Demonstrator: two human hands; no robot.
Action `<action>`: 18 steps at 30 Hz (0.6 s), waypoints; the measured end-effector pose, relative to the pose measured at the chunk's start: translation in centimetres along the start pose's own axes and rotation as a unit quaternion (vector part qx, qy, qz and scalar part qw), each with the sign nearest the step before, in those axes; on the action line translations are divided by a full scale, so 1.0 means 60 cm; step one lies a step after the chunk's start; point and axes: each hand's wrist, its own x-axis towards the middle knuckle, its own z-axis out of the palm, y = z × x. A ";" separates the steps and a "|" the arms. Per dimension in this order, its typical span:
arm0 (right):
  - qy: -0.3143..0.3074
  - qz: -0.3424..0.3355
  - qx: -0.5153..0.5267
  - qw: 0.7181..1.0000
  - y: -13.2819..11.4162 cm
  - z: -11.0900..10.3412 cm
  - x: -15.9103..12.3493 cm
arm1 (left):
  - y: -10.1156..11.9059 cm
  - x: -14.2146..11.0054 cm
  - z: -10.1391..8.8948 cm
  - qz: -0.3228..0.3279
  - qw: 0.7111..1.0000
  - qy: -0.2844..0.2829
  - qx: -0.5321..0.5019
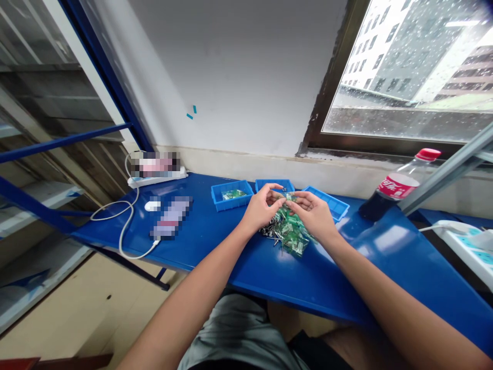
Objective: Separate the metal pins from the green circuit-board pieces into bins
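My left hand [265, 205] and my right hand [310, 209] meet above the blue table, fingertips pinched together on a small clear plastic bag [289, 196] with something pale green in it. Beneath them lies a heap of small clear bags with green contents [295, 234]. Loose metal pieces, thin like screws or pins [272, 230], show at the heap's left side. Behind the hands stand a left blue tray [232, 204] with a few bags in it, a middle blue tray [271, 182] partly covered by my left hand, and a right blue tray [334, 205] partly behind my right hand.
A cola bottle [393, 187] with a red cap stands at the right by the window. A blurred-out phone [171, 218] on a white cable [129, 218] lies left, near a white round object [153, 206]. Power strips [468, 241] sit at the right and back left.
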 end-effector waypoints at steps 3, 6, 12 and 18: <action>0.020 0.009 0.005 1.000 0.001 -0.003 0.002 | 0.007 -0.002 -0.002 0.024 0.999 0.007 0.038; 0.036 0.022 -0.003 0.999 0.000 -0.007 0.003 | 0.017 -0.005 -0.005 0.094 0.987 0.003 0.130; 0.017 0.015 0.015 1.000 0.007 -0.009 0.006 | 0.007 -0.004 -0.004 0.159 0.961 -0.035 0.222; 0.013 -0.015 -0.009 1.000 -0.001 -0.005 0.003 | 0.006 0.002 -0.009 0.099 0.977 0.025 0.187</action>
